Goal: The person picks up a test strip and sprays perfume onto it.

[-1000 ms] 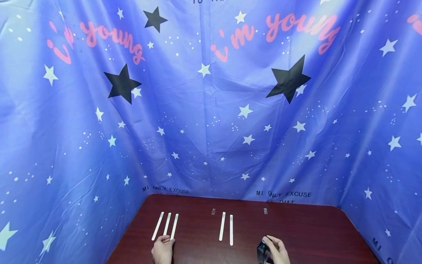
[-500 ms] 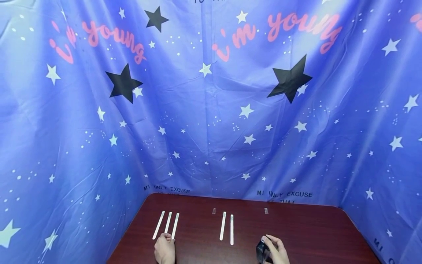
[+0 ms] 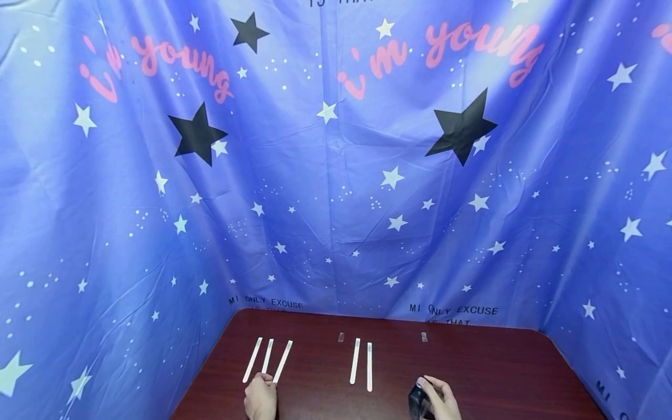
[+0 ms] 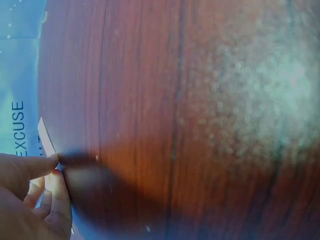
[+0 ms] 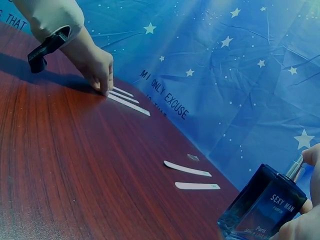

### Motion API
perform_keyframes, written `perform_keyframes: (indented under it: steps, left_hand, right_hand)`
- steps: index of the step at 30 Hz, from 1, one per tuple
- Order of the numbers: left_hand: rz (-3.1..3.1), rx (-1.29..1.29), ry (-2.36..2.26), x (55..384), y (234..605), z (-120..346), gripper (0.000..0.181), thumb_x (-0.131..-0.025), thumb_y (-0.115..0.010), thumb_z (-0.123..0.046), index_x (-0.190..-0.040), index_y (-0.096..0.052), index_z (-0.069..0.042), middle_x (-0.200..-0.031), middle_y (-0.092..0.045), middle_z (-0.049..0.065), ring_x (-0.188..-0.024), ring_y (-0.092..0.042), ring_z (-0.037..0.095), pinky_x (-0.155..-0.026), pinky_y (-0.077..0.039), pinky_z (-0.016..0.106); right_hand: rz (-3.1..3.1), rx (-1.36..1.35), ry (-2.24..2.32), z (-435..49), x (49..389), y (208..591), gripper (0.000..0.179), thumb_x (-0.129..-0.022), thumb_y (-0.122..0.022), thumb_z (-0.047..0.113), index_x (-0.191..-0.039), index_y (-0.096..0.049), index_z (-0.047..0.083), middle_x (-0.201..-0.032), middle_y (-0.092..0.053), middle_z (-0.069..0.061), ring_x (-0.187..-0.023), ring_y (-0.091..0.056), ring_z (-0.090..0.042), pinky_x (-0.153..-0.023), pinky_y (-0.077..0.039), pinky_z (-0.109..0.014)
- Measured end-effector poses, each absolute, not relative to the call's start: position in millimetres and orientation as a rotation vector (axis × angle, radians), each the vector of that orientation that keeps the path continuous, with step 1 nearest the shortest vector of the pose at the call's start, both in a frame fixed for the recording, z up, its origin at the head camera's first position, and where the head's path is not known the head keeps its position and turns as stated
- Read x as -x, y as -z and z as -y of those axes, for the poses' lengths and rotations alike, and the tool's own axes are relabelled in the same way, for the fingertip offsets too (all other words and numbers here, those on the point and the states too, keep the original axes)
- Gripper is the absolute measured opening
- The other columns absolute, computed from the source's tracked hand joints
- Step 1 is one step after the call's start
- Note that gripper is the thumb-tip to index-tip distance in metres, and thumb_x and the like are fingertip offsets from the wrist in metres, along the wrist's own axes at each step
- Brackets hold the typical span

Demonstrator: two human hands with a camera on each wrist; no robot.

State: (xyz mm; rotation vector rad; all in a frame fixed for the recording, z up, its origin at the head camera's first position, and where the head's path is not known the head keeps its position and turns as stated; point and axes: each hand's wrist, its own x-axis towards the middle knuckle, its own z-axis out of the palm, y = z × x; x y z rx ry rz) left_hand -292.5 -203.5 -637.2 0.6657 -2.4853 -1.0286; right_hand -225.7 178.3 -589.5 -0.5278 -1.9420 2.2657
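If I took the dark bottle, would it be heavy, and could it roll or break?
The bottle looks shiny and glass-like, so it's probably heavy for its size and might crack if dropped. Its flat sides suggest it would slide or tip, not roll.

A cloth-walled, makeshift tabletop booth
Blue-violet star-print fabric (image 3: 336,233) hangs around 3 sides of 1 dark red wood-grain table (image 3: 315,399); the kind of room behind the cloth cannot be told.

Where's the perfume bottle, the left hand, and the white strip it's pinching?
Perfume bottle (image 5: 262,205): right wrist view, front of its dark body.
Left hand (image 3: 260,398): head view, back of the hand.
White strip (image 3: 283,361): head view, middle of its visible length.
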Motion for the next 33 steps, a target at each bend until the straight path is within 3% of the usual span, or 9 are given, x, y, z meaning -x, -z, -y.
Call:
perform_keyframes:
  steps: [8,11,16,19,27,33]
  left_hand:
    - [2.479,-0.599,1.123,289.7,635.5,210.6,0.01,-0.074,-0.071,-0.005,-0.079,-0.065,-0.01,-0.07,-0.071,0.001,-0.077,-0.067,0.034,-0.067,-0.049,0.05]
    - [2.46,-0.561,1.227,286.0,632.6,209.8,0.012,-0.072,-0.073,-0.006,-0.083,-0.071,-0.009,-0.069,-0.071,0.0,-0.073,-0.065,0.024,-0.069,-0.049,0.043]
    - [2.377,-0.44,1.544,281.6,626.9,195.1,0.018,-0.075,-0.073,-0.001,-0.092,-0.075,0.001,-0.071,-0.072,0.0,-0.065,-0.062,0.005,-0.067,-0.053,0.023]
    - [2.28,-0.364,1.79,279.9,622.3,181.7,0.022,-0.078,-0.071,0.004,-0.099,-0.07,0.01,-0.077,-0.073,0.004,-0.065,-0.064,0.002,-0.062,-0.057,0.018]
    - [2.122,-0.145,2.321,272.8,615.1,143.3,0.033,-0.083,-0.064,0.009,-0.112,-0.055,0.022,-0.08,-0.073,0.002,-0.07,-0.064,0.0,-0.068,-0.059,0.019]
    - [2.183,0.017,2.4,261.7,606.8,109.2,0.036,-0.082,-0.066,0.005,-0.112,-0.054,0.022,-0.077,-0.069,-0.006,-0.07,-0.063,0.001,-0.066,-0.059,0.019]
  right_hand:
    - [1.945,0.512,-2.274,-178.1,226.6,588.8,0.023,-0.095,-0.065,0.029,-0.109,-0.058,0.012,-0.088,-0.062,0.012,-0.075,-0.068,-0.007,-0.065,-0.059,-0.032]
    - [1.947,0.52,-2.274,-177.5,226.3,587.4,0.025,-0.095,-0.066,0.03,-0.11,-0.058,0.012,-0.09,-0.062,0.011,-0.078,-0.068,-0.01,-0.066,-0.06,-0.035]
    - [1.95,0.536,-2.293,-175.6,226.0,583.0,0.035,-0.094,-0.067,0.035,-0.114,-0.055,0.009,-0.094,-0.062,0.007,-0.083,-0.069,-0.017,-0.065,-0.061,-0.044]
    - [1.95,0.537,-2.311,-174.9,226.4,580.5,0.038,-0.094,-0.066,0.038,-0.116,-0.054,0.01,-0.096,-0.061,0.007,-0.083,-0.069,-0.016,-0.065,-0.061,-0.045]
    - [1.918,0.485,-2.368,-174.5,227.9,576.6,0.018,-0.096,-0.063,0.037,-0.108,-0.058,0.025,-0.099,-0.056,0.007,-0.086,-0.067,-0.012,-0.069,-0.061,-0.046]
    - [1.914,0.449,-2.401,-171.8,232.1,570.9,0.033,-0.097,-0.062,0.037,-0.118,-0.053,0.014,-0.102,-0.058,0.008,-0.089,-0.067,-0.013,-0.072,-0.061,-0.047]
